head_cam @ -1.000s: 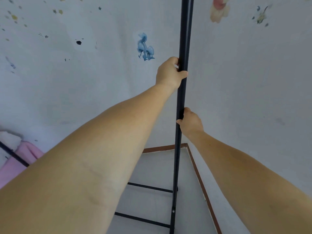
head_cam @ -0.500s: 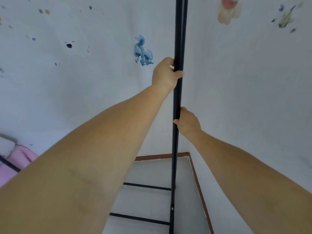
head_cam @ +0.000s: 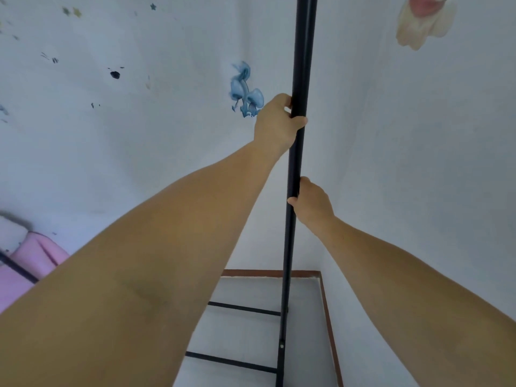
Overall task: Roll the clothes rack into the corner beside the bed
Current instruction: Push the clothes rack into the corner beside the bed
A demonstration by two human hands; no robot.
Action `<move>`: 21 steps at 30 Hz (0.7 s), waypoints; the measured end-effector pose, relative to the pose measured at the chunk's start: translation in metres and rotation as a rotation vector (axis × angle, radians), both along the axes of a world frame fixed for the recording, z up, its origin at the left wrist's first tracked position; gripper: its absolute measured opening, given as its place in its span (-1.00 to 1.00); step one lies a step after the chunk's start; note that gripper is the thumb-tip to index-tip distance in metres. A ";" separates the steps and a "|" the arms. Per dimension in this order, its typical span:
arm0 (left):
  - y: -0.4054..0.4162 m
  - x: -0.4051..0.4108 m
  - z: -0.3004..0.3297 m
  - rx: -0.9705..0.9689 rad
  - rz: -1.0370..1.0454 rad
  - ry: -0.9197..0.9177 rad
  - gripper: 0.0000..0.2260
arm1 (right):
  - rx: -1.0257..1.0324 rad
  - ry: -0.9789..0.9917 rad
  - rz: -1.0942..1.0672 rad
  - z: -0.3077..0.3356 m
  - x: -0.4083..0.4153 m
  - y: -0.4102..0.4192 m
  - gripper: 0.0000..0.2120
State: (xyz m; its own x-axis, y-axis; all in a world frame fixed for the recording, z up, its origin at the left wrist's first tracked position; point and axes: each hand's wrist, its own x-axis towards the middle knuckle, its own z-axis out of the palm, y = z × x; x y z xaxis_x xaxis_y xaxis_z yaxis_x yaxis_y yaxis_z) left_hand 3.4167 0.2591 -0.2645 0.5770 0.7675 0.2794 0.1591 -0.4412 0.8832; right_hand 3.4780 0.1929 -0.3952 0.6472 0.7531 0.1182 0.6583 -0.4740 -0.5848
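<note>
Gripping the rack pole (head_cam: 300,65), my left hand (head_cam: 275,122) above my right hand (head_cam: 314,203); baseboard (head_cam: 329,317) close beside the base, whose wheels are cut off.

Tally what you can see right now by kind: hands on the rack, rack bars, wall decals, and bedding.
Hands: 2, left hand and right hand, both gripping the upright pole
Rack bars: 3, the upright pole, upper crossbar, lower crossbar
Large wall decals: 2, blue mushroom decal, pink flower decal
Pink bedding: 1
Total: 8
</note>
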 end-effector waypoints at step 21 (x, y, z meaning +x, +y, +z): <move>0.092 0.076 0.001 -0.005 -0.040 -0.017 -0.76 | 0.007 -0.004 -0.066 0.004 0.071 0.088 -0.77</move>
State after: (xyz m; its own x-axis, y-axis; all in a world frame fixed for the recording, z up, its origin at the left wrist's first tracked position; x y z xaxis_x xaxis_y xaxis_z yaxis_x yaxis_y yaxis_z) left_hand 3.4925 0.3512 -0.2633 0.6024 0.7453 0.2857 0.1262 -0.4424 0.8879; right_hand 3.5494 0.2812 -0.3910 0.6948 0.7081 0.1261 0.6282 -0.5121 -0.5857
